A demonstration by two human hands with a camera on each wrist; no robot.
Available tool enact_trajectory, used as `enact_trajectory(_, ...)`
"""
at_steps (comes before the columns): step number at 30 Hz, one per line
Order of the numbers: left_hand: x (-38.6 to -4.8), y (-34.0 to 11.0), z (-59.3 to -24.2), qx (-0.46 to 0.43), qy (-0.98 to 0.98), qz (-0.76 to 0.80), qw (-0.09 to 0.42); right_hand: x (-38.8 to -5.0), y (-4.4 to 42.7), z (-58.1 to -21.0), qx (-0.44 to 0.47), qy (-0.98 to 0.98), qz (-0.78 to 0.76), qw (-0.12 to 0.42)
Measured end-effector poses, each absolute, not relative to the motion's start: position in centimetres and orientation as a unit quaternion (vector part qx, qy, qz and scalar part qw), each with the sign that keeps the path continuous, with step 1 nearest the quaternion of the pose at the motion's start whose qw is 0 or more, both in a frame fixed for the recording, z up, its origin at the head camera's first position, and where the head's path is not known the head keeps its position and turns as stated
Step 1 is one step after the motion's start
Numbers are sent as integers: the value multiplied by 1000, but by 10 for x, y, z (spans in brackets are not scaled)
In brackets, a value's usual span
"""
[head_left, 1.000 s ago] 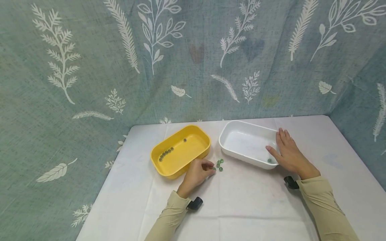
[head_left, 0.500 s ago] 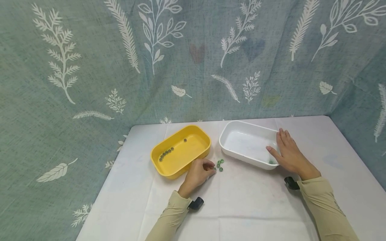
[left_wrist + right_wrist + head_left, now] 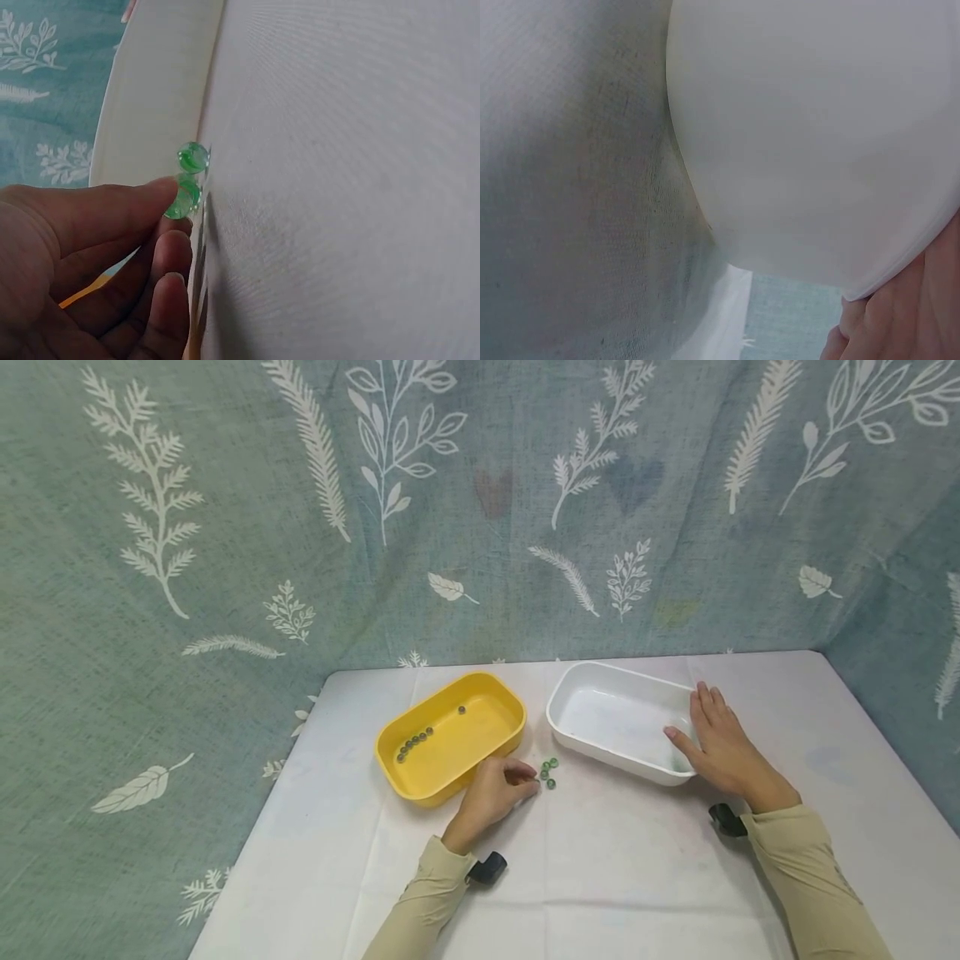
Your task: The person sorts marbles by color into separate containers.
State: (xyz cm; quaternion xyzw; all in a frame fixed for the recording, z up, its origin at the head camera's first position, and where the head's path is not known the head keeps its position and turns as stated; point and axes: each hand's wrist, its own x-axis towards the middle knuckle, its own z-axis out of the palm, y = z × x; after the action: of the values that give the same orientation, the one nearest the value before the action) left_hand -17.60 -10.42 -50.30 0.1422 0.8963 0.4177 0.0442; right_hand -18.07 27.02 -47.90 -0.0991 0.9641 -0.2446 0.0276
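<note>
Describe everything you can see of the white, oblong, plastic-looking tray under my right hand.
The white, oblong, plastic-looking tray is open-topped and smooth, with rounded corners and a thin rim. It stands upright on the white cloth, slanted so its left end lies farther away, apart from the yellow, oblong, plastic-looking tray. The right hand rests against its right end, thumb over the opening. A blurred green patch shows inside, too unclear to identify.
</note>
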Motion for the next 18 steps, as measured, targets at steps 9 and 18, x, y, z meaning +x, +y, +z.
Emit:
enact_trajectory(9,-176,-102,-501,142,875,461,44,-180,271,-481,-104,964,-245,23)
enact_trajectory(18,-180,-100,-496,157,848,506,22,-178,271,-480,-101,964,-247,27)
